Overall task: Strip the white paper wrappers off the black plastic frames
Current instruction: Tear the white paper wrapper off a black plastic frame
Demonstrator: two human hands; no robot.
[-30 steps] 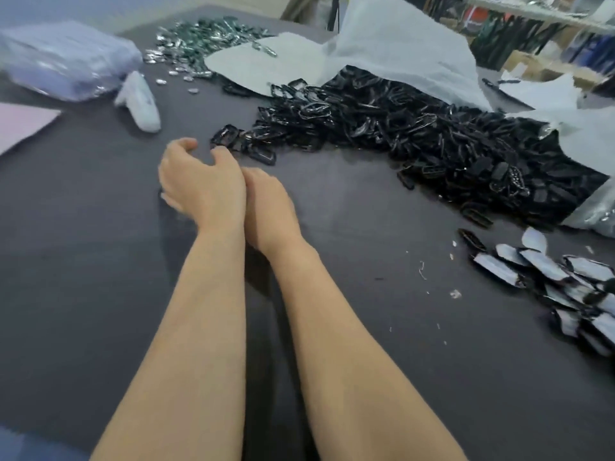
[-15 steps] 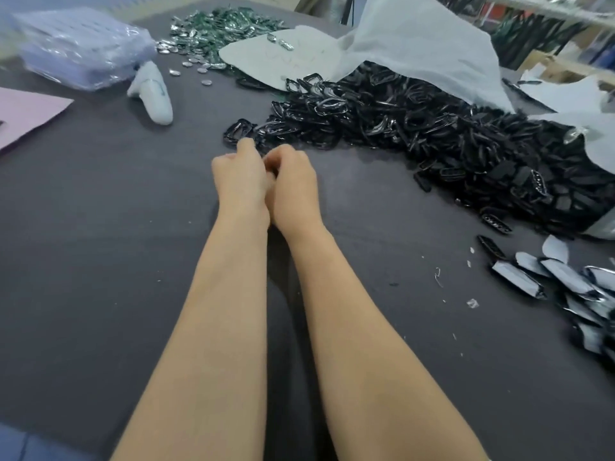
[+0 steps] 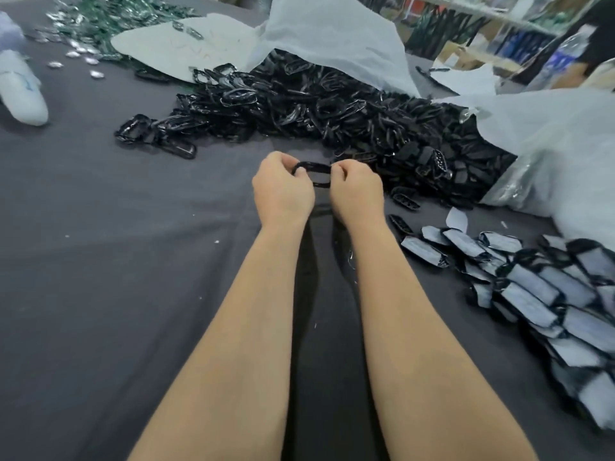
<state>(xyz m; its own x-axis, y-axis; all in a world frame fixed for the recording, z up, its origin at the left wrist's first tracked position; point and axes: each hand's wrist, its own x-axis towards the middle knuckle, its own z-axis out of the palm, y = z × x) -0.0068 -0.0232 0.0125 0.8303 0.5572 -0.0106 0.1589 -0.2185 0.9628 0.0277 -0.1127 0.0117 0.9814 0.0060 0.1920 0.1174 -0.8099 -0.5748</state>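
Dark grey worktop (image 3: pixel 100 261), both hands on one black frame (image 3: pixel 314 168) at centre.
L hand (image 3: pixel 283 191) & R hand (image 3: pixel 356 191) side by side, fingers (image 3: pixel 283 161) of each curled in tight, pinching opposite ends of the frame, and it looks bare black btwn them. Big pile of bare frames (image 3: pixel 332 111) just behind, partly under a white sheet (image 3: pixel 332 34). Wrapped frames (image 3: pixel 549 294) stacked at R, near the R forearm.

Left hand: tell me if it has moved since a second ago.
Yes. The left hand sat beside the left tip of the black frame pile; now, pinching a black frame, it lies well right of that tip, nearer the wrapped frames.
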